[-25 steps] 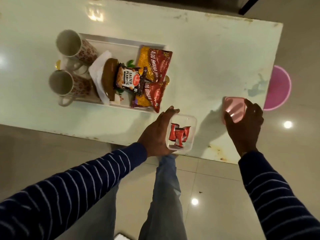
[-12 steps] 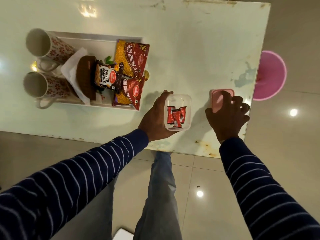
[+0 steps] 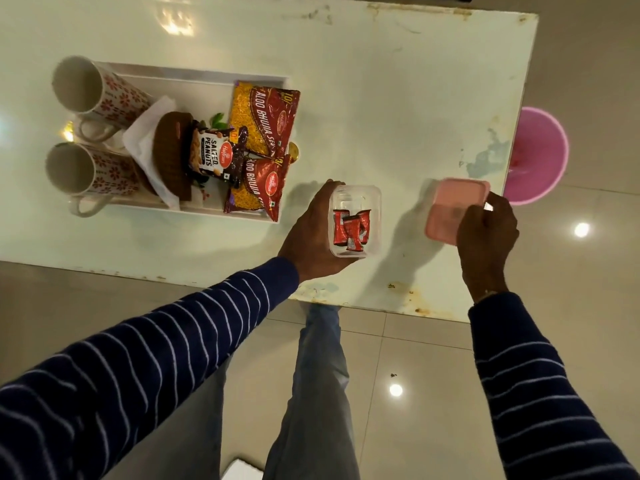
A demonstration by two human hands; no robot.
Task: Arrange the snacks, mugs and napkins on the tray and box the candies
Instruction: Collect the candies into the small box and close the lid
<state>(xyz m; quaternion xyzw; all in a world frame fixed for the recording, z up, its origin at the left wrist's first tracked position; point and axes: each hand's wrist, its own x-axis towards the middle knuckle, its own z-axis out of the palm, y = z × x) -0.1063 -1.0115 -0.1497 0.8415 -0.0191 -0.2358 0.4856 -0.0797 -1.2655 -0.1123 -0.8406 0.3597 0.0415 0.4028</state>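
My left hand (image 3: pixel 310 237) grips the left side of a clear plastic box (image 3: pixel 356 199) near the table's front edge; several red-wrapped candies (image 3: pixel 350 228) lie inside it. To its right, my right hand (image 3: pixel 485 237) holds a pink lid (image 3: pixel 453 206), tilted and lifted off the table. At the left, a white tray (image 3: pixel 207 81) carries two patterned mugs (image 3: pixel 93 95) (image 3: pixel 86 171), white napkins (image 3: pixel 145 140), a brown round item (image 3: pixel 171 150), a salted peanuts pack (image 3: pixel 214 154) and two red and yellow snack packs (image 3: pixel 266 119) (image 3: pixel 259 188).
The white table (image 3: pixel 398 98) has worn, stained edges at the front right. A pink round stool or bin (image 3: pixel 540 157) stands on the tiled floor beyond the table's right edge. My legs in jeans (image 3: pixel 318 393) are below the table's front edge.
My right hand has taken hold of the pink lid and lifted it off the table, tilted. My left hand keeps holding the candy box. The camera view has shifted slightly.
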